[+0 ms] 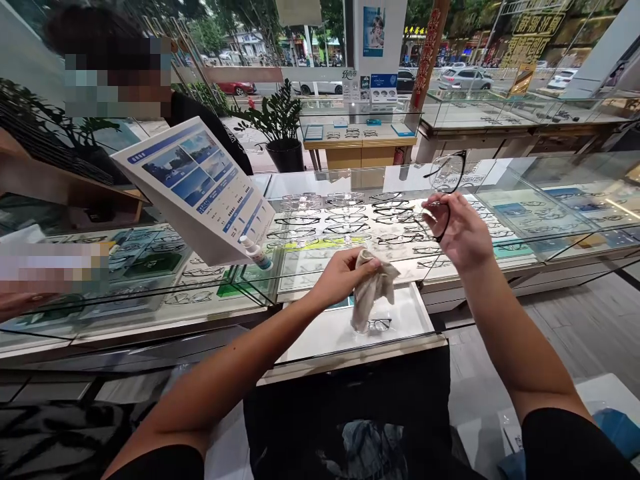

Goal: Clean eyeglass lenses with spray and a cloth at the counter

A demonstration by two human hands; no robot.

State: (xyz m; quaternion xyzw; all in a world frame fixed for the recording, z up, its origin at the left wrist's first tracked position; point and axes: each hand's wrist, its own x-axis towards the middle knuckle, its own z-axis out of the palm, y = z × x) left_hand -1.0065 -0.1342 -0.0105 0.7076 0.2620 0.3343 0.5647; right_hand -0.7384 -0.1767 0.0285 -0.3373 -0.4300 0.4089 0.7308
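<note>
My left hand (340,275) is closed on a grey cleaning cloth (371,293) that hangs down over a pulled-out white display tray (400,320). One pair of glasses (379,325) lies on that tray under the cloth. My right hand (460,230) pinches the temple of a black-framed pair of glasses (447,175) and holds it up above the glass counter (310,183). Rows of frames (345,220) lie inside the case below both hands.
A small spray bottle (256,253) lies on the counter left of my left hand. A tilted display board (197,183) stands beside it. Another person (200,120) sits behind the counter at the left. A potted plant (280,127) and more showcases (500,113) stand farther back.
</note>
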